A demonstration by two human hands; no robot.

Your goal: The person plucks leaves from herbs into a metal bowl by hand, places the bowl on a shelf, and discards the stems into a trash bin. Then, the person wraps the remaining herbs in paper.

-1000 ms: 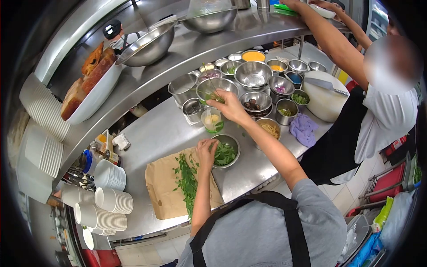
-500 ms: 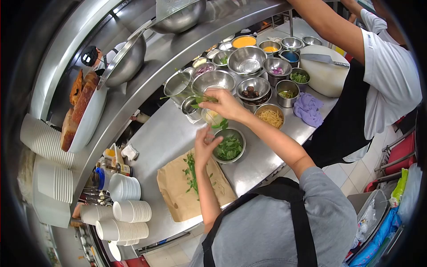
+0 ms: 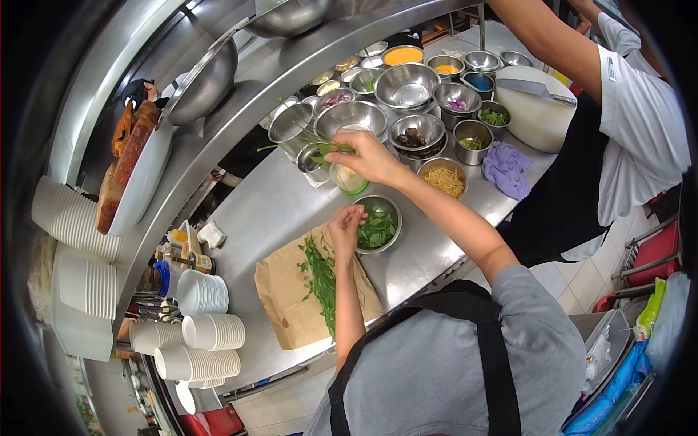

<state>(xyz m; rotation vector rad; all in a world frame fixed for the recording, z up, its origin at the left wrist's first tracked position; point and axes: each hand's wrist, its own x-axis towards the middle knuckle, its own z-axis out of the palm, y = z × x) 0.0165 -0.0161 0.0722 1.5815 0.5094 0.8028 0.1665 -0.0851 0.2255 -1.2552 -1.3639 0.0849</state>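
My right hand is closed around a thin bunch of green herb stems, which point out to the left above the metal bowls. Lower down, my left hand is at the left rim of a steel bowl. Its fingers are curled and pressed together; whatever they hold is hidden. Loose green leaves lie in that bowl. To the left of my left forearm, more leafy herb sprigs rest on a sheet of brown paper. A small green-rimmed container stands just below my right hand.
Several steel bowls of ingredients crowd the back, with noodle-like strips nearest. A purple cloth and a knife on a round board are at right, beside another person. Stacked white bowls stand at left, under a steel shelf.
My left hand has moved down from near a leaf below the right hand to the bowl's rim, its fingers drawing together. My right hand still grips the stems, almost in place.
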